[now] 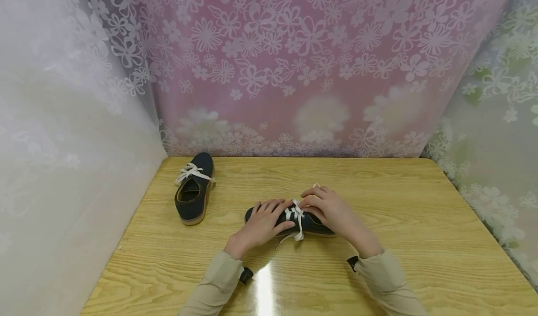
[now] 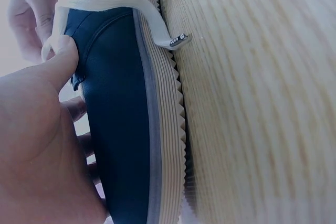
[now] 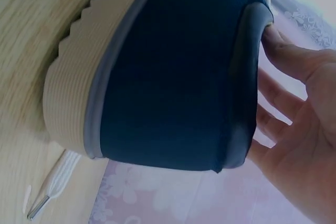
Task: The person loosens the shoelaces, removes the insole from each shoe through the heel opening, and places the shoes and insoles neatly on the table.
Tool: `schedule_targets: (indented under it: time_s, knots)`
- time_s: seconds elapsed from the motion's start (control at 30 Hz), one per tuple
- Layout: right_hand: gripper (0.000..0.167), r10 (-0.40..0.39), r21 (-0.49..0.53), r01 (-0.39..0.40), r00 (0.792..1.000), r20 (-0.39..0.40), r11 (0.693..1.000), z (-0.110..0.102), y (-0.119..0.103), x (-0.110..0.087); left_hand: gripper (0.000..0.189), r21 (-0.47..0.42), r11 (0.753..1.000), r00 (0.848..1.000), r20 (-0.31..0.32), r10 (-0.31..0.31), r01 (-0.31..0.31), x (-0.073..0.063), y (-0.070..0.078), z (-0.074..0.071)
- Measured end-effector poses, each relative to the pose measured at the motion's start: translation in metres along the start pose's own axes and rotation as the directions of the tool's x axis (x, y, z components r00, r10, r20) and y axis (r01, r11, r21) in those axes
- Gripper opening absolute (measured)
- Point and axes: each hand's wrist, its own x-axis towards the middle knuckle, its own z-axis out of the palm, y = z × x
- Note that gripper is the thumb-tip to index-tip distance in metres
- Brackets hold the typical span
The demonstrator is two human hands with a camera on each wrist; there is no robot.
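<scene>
A dark navy lace-up shoe [image 1: 312, 225] lies lengthwise in front of me, toe to the left, its light ridged sole [image 2: 170, 129] down on the table. My left hand [image 1: 259, 223] holds the front of it, fingers over the top and thumb beside the white shoelace [image 1: 300, 223]. Above the shoe's opening, my right hand [image 1: 336, 213] has thumb and fingertips bent together at the lacing, pinching the lace. In the right wrist view the thumb partly hides behind the collar [image 3: 244, 87]. One lace end with a metal tip [image 2: 180, 40] hangs down the near side.
The matching navy shoe [image 1: 191, 211] stands at the table's left, toe pointing away, its white laces tied. The wooden table [image 1: 420, 241] borders a pink floral curtain [image 1: 286, 82] behind and pale hangings on both sides. Another lace end [image 3: 60, 179] trails on the far side.
</scene>
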Motion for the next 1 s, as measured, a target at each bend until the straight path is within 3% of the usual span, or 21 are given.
schedule_targets:
  time_s: [0.13, 0.47, 0.73, 0.87, 1.0]
  knots:
    - [0.012, -0.018, 0.003, 0.018, 1.000, -0.022, 1.000, 0.003, -0.002, 0.001, 0.064, -0.002, 1.000, 1.000, 0.005, -0.004, 0.004, 0.000, 0.000, 0.000]
    - [0.010, -0.002, -0.032, 0.003, 1.000, 0.010, 0.999, 0.006, -0.006, 0.003, 0.064, -0.001, 1.000, 1.000, 0.003, -0.006, 0.006, 0.001, 0.000, 0.001]
    - [0.017, -0.047, -0.196, 0.032, 0.996, -0.075, 0.980, 0.010, -0.001, 0.001, 0.063, 0.002, 1.000, 1.000, 0.000, -0.002, 0.002, 0.001, 0.000, 0.000]
    - [0.020, -0.021, -0.310, -0.032, 0.986, -0.166, 0.950, 0.011, 0.006, -0.001, 0.063, -0.004, 1.000, 1.000, 0.002, 0.002, -0.002, 0.001, -0.001, 0.001]
    - [0.022, 0.050, -0.406, -0.160, 0.962, -0.269, 0.899, 0.006, 0.013, -0.005, 0.064, -0.009, 1.000, 1.000, 0.002, 0.000, 0.000, 0.001, -0.001, 0.002]
